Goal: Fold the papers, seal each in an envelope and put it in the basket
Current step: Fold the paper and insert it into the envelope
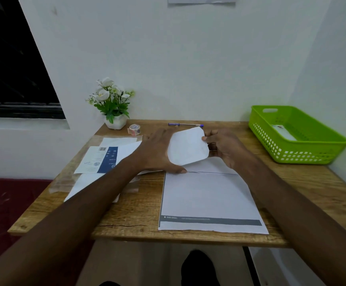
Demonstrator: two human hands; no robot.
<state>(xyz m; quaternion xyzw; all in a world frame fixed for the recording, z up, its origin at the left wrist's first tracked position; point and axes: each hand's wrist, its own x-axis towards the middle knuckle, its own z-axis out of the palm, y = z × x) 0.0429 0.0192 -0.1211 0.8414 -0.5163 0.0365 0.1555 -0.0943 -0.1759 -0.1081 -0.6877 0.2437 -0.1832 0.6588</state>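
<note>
Both forearms reach forward over the wooden table (304,188). The left hand (157,151) lies palm down, fingers spread, its thumb tip pressing on the far edge of a flat sheet of paper (207,201) where a crease line runs. The right hand (228,149) is turned inward, thumb and fingers pinched on the right edge of a lifted paper flap (187,146), which stands tilted between the two hands; whether this flap belongs to an envelope or to a folded sheet cannot be told.

The flat sheet carries a dark band near its near edge with the words "END GOAL"; the smaller print beside it is unreadable. Its near edge lies almost flush with the near table edge.

To the left, a stack of papers (106,159) rests partly in clear plastic wrap; the top one bears a blue panel and a barcode, its text too small to read.

A green plastic basket (292,149) sits at the far right corner, well apart from the hands, with a white item inside. Bare tabletop lies between basket and sheet.

Along the far edge stand a potted white flower (112,100), a tape roll (134,129) and a blue pen (185,124), the pen just beyond the flap.
</note>
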